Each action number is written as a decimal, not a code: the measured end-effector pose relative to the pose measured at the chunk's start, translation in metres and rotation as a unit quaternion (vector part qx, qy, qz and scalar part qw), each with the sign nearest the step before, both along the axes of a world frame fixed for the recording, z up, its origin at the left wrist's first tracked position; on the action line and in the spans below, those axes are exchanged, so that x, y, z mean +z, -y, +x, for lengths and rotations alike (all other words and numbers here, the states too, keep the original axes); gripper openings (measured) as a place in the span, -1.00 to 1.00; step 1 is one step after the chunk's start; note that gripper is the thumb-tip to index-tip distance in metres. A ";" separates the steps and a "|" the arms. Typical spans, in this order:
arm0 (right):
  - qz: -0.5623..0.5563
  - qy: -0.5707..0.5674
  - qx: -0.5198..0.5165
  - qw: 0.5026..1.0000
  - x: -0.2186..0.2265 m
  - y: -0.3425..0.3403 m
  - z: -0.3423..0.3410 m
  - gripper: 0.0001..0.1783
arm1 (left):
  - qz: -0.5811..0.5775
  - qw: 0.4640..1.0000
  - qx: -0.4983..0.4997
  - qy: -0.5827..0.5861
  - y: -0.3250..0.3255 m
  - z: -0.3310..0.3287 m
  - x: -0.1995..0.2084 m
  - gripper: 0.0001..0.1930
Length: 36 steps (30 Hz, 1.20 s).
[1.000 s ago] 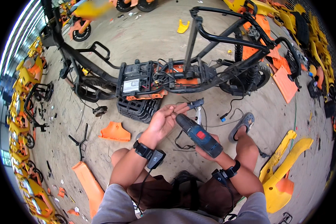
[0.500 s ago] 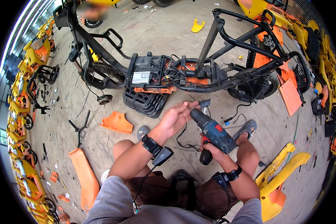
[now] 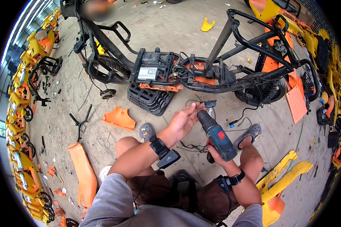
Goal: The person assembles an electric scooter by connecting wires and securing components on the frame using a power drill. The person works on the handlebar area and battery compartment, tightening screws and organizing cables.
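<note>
With its fingers wrapped round the handle, my right hand [image 3: 215, 154] grips a blue-and-black cordless drill [image 3: 219, 140]. The drill's black chuck is up by the fingertips of my left hand [image 3: 183, 120]. Those fingertips pinch the end of a small dark plastic part [image 3: 210, 103] with thin wires running down from it. Beyond my hands stands a stripped black scooter frame [image 3: 223, 85], with bundled wiring [image 3: 182, 70] and a silver box [image 3: 147, 73] in its floor section. The drill's tip is partly hidden beside my left fingers.
A black crate [image 3: 149, 99] sits under the frame. Around me lie an orange panel [image 3: 119, 117], a long orange panel [image 3: 83, 174], a forked black bar [image 3: 80, 124] and yellow body parts [image 3: 278, 178]. A cable with a blue plug [image 3: 232, 124] lies right. Rows of yellow scooters [image 3: 24, 159] stand left.
The drill has turned to point more straight away from me, and its chuck is a little nearer my left fingers. My left hand has shifted slightly right; the view has moved a little.
</note>
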State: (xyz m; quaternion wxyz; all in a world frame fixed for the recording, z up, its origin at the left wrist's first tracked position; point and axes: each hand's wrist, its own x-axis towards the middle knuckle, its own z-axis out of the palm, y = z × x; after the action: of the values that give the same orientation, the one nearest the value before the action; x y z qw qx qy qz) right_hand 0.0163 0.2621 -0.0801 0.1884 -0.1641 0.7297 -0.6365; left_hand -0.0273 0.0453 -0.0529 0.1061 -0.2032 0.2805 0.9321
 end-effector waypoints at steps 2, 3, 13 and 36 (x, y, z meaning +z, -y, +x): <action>0.057 -0.108 0.002 0.993 0.011 0.001 -0.001 -0.79 | 0.007 1.000 -0.001 -0.008 -0.001 0.000 0.001 -0.62; 0.078 -0.126 -0.001 0.989 0.011 0.001 -0.002 -0.73 | 0.005 1.000 0.001 -0.002 0.001 0.000 0.002 -0.62; 0.163 -0.274 -0.033 0.947 0.027 0.015 -0.009 -0.59 | 0.043 0.999 -0.003 -0.003 0.009 -0.007 0.021 -0.61; 0.148 -0.202 -0.018 0.968 0.012 0.022 0.002 -0.67 | 0.008 1.000 0.012 0.009 0.011 0.002 0.004 -0.62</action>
State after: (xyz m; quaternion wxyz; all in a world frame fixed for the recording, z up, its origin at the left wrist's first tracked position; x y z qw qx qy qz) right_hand 0.0179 0.2401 -0.0679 0.0483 -0.2466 0.8412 -0.4788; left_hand -0.0249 0.0346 -0.0491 0.0989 -0.2136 0.2698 0.9337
